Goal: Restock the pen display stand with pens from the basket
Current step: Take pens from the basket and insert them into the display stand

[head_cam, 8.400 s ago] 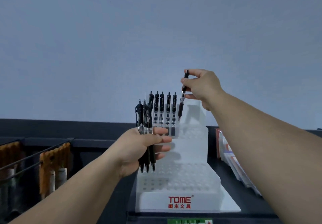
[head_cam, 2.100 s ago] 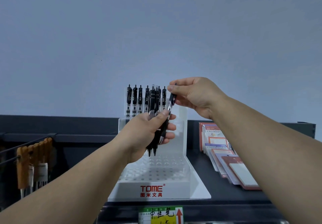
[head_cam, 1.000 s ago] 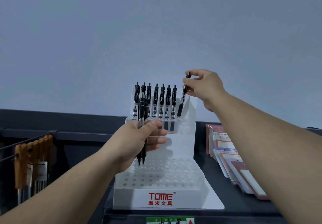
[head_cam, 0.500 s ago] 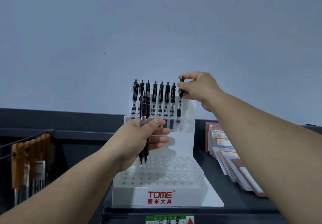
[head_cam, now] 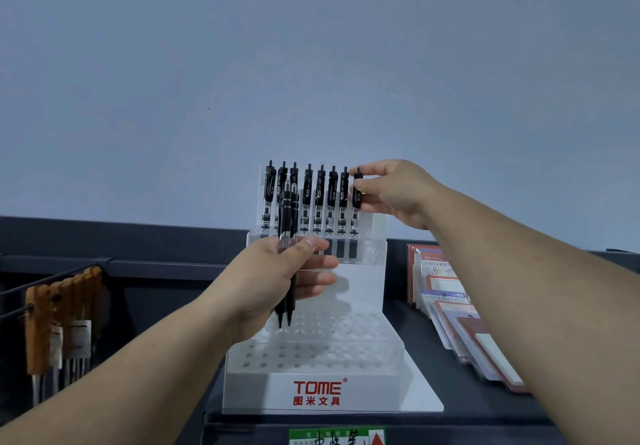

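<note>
Pinches a black pen [head_cam: 356, 199] at the top right of the display stand [head_cam: 317, 368] with the right hand [head_cam: 394, 192]; grips two pens [head_cam: 289, 216] before the stand in the left hand [head_cam: 273, 285].

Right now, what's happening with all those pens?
A person is filling a white pen stand. The right hand pinches a black pen at the right end of the top row. The left hand holds two more pens in front of the stand. The lower holes have no pens yet.

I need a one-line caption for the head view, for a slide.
Right hand pinches a pen at the right end of the top row of the stand; left hand holds two pens.
</note>
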